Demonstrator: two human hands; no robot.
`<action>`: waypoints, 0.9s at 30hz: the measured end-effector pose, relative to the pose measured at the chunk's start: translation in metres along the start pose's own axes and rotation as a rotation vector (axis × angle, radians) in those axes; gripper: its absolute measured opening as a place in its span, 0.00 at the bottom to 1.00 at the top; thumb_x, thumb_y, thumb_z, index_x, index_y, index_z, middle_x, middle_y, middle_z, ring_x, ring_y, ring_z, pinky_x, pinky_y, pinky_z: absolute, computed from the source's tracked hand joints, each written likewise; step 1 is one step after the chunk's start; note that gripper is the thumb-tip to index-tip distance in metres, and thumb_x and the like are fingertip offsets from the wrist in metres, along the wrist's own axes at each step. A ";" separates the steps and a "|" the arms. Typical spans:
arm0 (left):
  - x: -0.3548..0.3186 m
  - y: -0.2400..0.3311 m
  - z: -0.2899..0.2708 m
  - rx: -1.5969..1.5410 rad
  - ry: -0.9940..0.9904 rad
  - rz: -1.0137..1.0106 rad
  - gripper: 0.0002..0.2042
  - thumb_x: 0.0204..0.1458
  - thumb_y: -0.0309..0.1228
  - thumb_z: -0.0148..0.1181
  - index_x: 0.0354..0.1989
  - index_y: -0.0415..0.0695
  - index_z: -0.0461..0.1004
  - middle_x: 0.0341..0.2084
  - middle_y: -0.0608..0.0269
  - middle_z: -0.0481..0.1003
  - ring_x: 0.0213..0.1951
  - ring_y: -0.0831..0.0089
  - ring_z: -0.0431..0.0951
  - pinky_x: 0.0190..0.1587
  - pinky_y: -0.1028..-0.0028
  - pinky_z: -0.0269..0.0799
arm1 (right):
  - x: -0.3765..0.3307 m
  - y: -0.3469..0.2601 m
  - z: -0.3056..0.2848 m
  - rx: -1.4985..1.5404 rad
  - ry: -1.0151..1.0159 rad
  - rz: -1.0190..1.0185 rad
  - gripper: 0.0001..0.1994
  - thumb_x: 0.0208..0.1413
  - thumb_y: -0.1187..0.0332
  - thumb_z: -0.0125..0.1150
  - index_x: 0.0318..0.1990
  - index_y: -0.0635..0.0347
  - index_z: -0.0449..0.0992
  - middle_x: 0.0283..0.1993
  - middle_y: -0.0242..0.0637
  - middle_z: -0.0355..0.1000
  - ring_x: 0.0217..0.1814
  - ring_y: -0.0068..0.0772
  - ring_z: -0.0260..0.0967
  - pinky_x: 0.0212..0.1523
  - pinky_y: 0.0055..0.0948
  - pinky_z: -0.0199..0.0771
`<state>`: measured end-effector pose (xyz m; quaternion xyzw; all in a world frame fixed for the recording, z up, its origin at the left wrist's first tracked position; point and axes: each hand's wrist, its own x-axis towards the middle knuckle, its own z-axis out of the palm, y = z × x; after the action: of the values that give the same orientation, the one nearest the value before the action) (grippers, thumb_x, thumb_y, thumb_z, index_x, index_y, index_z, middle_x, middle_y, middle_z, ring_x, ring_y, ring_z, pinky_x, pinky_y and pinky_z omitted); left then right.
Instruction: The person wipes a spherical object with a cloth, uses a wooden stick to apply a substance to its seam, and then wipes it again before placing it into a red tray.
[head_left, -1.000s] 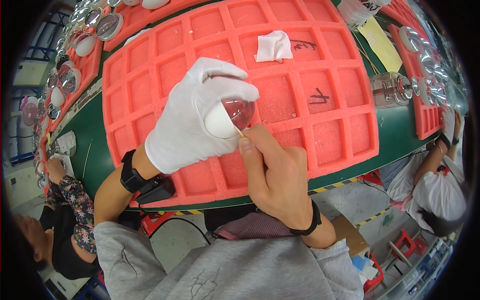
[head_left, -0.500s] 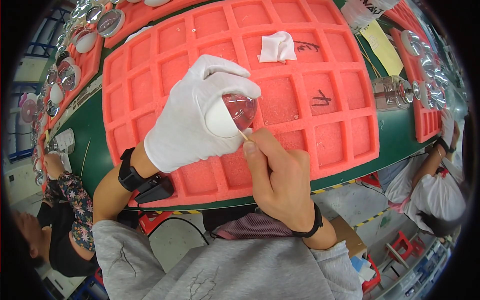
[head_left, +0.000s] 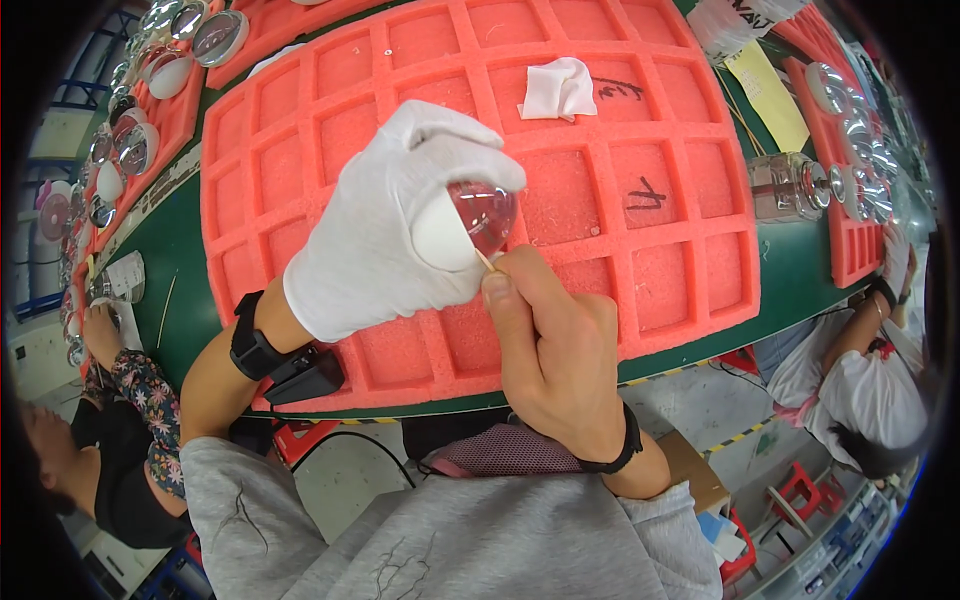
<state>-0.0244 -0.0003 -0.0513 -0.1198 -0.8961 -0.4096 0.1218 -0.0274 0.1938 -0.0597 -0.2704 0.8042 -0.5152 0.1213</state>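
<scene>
My left hand (head_left: 385, 235), in a white glove, is closed round a ball-shaped piece (head_left: 442, 236), half opaque white and half clear. The red seen through its clear half matches the foam behind. My bare right hand (head_left: 555, 345) pinches a thin wooden stick (head_left: 485, 260) between thumb and forefinger. The stick's tip meets the ball at or close to the seam between white and clear; exact contact is too small to tell. Both hands are above a red foam tray (head_left: 562, 200) with square compartments. A folded white cloth (head_left: 558, 88) lies on its far part.
The tray rests on a green table (head_left: 175, 330). A glass jar (head_left: 785, 187) and a yellow paper (head_left: 767, 97) are to the right. More half-white balls (head_left: 170, 78) sit in foam at the far left. Co-workers sit on both sides, one with a flowered sleeve (head_left: 148, 400).
Both hands keep their grip, and the stick stays at the ball's seam with only a slight shift. The whole view has moved a little.
</scene>
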 end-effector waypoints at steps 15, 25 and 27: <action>-0.003 -0.002 0.002 -0.033 0.010 -0.012 0.28 0.31 0.30 0.77 0.47 0.51 0.78 0.49 0.57 0.72 0.49 0.56 0.76 0.48 0.62 0.77 | 0.002 -0.001 0.003 -0.008 0.013 -0.018 0.05 0.66 0.74 0.54 0.42 0.64 0.75 0.17 0.43 0.62 0.13 0.36 0.62 0.18 0.32 0.58; -0.003 0.000 0.000 0.014 -0.003 0.002 0.27 0.33 0.31 0.78 0.48 0.52 0.78 0.49 0.57 0.71 0.46 0.57 0.78 0.47 0.64 0.78 | 0.004 -0.005 0.004 -0.005 0.039 -0.018 0.04 0.65 0.75 0.55 0.40 0.65 0.76 0.17 0.43 0.63 0.13 0.38 0.64 0.18 0.33 0.58; -0.003 -0.002 0.002 0.002 0.011 0.007 0.27 0.32 0.31 0.78 0.48 0.52 0.78 0.50 0.56 0.71 0.46 0.57 0.78 0.47 0.64 0.78 | 0.002 -0.003 0.003 -0.002 0.043 -0.025 0.04 0.65 0.75 0.55 0.40 0.65 0.76 0.17 0.43 0.63 0.13 0.38 0.64 0.18 0.33 0.58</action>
<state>-0.0221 -0.0001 -0.0552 -0.1208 -0.8953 -0.4090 0.1284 -0.0262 0.1894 -0.0588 -0.2694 0.8036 -0.5217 0.0972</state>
